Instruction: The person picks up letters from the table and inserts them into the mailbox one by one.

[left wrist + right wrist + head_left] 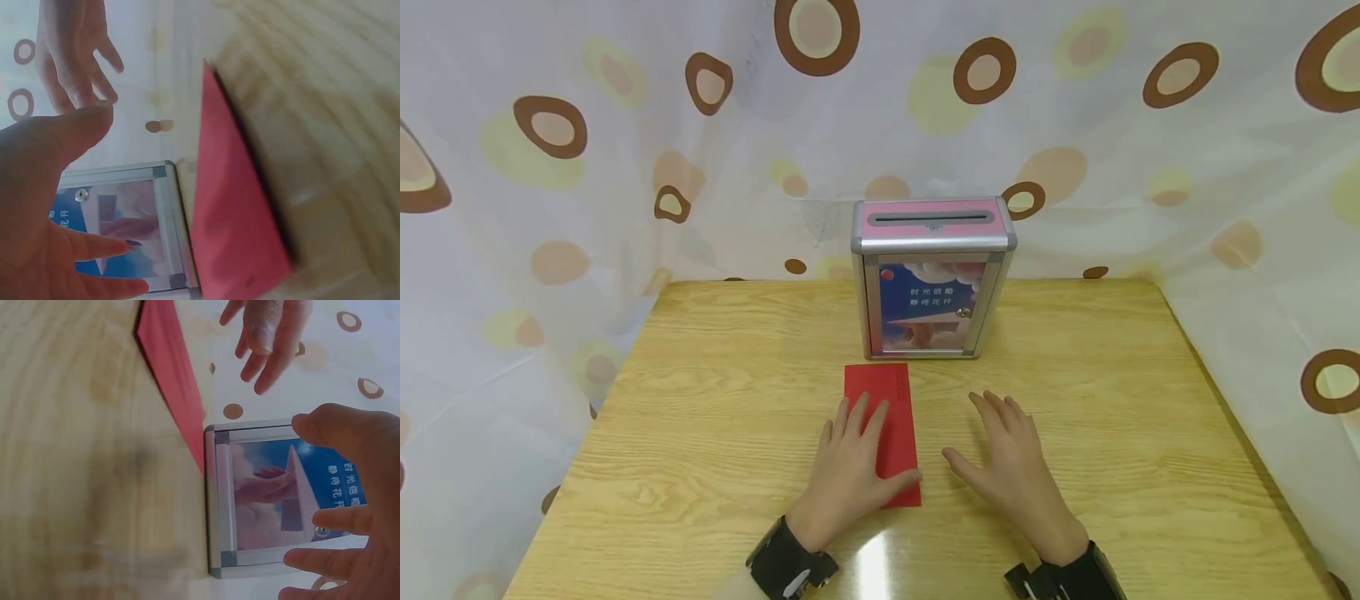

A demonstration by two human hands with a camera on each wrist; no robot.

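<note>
A red paper envelope (895, 433) lies flat on the table in front of an upright letter box (929, 300) with a silver frame and a slotted pink top. Spread above the envelope is my left hand (850, 467), its fingers loosely extended; the wrist views show a gap between it and the paper. To the right of the envelope, my right hand (1018, 467) hovers over bare wood, fingers apart and holding nothing. The left wrist view shows the envelope (231, 212) beside the box's base. In the right wrist view, the box (219, 506) stands beyond my right fingers.
The light wooden table (722, 400) reaches back to a patterned curtain (737, 167) that hangs behind it and along both sides. A small keyed lock (963, 312) sits on the box's front panel. Each wrist wears a black strap (786, 562).
</note>
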